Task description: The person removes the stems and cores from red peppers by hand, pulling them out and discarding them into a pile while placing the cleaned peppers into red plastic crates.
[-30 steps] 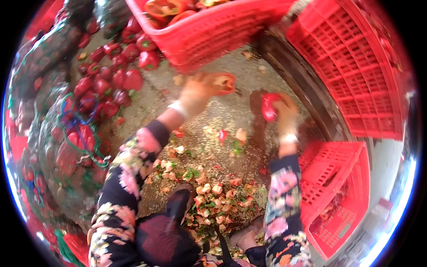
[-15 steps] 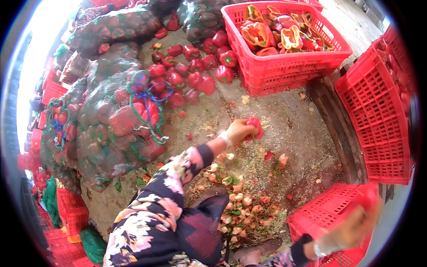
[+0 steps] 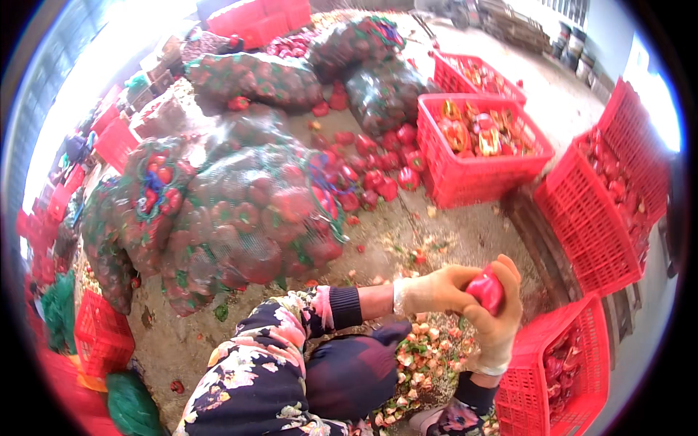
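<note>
A shiny red bell pepper (image 3: 487, 291) is held between my two gloved hands, above the floor near the lower right crate. My left hand (image 3: 436, 290) reaches in from the left, its fingers closed against the near side of the pepper and partly hidden by it. From below, my right hand (image 3: 497, 327) wraps round the pepper's right side, thumb in front and fingers upright behind. Under the hands lies a heap of cut pepper cores (image 3: 422, 363) with green stems. Beside my right hand stands a red plastic crate (image 3: 520, 385) with red pepper pieces inside.
Green mesh sacks (image 3: 225, 225) full of peppers lie at the left. Loose red peppers (image 3: 385, 189) spread over the floor past them. A red crate (image 3: 472, 185) of cut peppers stands farther off; another crate (image 3: 582, 225) leans at the right beside wooden beams (image 3: 534, 232).
My left hand has brought the pepper from the floor's middle to my right hand. My right hand has left the lower right crate and closed on the pepper. The view has tilted up.
</note>
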### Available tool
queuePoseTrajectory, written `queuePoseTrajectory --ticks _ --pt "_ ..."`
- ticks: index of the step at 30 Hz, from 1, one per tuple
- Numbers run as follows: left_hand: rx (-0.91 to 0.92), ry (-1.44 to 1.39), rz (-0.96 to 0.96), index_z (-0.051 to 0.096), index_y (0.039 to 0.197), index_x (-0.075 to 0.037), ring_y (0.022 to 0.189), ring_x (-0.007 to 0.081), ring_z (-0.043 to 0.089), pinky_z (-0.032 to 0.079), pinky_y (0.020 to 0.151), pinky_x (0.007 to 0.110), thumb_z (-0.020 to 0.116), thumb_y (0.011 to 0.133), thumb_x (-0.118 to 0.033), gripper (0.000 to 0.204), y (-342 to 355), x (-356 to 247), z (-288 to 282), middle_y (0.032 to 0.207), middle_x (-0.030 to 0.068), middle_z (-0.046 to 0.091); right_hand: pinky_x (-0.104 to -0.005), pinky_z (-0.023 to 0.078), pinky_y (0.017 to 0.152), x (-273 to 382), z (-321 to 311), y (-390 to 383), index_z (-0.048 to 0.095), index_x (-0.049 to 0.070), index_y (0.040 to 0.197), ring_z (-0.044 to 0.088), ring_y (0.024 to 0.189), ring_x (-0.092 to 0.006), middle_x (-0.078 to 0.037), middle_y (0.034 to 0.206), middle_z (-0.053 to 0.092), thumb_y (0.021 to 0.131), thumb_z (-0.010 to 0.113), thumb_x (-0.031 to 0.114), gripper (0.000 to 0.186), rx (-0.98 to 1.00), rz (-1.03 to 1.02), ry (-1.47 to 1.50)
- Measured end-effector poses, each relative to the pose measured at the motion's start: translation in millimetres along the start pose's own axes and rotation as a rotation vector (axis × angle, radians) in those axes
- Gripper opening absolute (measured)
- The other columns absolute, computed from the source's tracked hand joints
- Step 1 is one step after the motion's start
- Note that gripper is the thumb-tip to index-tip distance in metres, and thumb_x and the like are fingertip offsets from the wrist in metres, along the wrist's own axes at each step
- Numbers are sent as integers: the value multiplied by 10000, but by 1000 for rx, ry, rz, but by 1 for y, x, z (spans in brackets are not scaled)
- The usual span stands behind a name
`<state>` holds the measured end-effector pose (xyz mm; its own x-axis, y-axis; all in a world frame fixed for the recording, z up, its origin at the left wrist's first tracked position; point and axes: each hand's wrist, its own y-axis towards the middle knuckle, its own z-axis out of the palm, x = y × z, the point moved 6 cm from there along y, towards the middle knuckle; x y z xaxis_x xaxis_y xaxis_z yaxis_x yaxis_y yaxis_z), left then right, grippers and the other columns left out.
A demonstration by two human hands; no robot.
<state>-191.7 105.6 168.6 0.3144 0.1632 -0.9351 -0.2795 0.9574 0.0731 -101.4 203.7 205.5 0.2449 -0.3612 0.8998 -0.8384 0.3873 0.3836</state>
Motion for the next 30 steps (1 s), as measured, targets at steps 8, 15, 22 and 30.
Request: queuePoseTrajectory --ticks 8,15,22,30 --pt "79 -20 121 468 1408 -66 923 70 614 535 705 247 770 856 -43 630 -100 -127 66 1065 10 623 -368 500 933 192 36 24 625 -31 1105 595 1060 -244 -160 1177 592 677 752 182 495 295 -228 -192" --pt "24 124 110 586 1181 -51 669 101 601 475 513 267 788 706 -94 518 -98 -154 111 845 13 632 -318 495 880 237 23 -12 617 -20 1087 594 954 -188 -109 1079 608 680 669 109 430 187 -164 -206" --pt "-71 87 -18 637 1124 10 767 122 646 517 600 300 686 802 -114 348 -80 -94 121 903 50 686 -270 464 759 164 2 -56 643 -10 1035 549 837 -129 -50 924 587 862 644 150 236 -190 98 -16" --pt "-592 586 571 596 1107 -26 840 168 656 532 739 343 633 890 -111 236 -67 -107 94 926 102 672 -280 465 726 137 -3 -14 666 -22 1044 547 796 -123 -42 931 603 1003 618 253 282 -417 -109 -159"
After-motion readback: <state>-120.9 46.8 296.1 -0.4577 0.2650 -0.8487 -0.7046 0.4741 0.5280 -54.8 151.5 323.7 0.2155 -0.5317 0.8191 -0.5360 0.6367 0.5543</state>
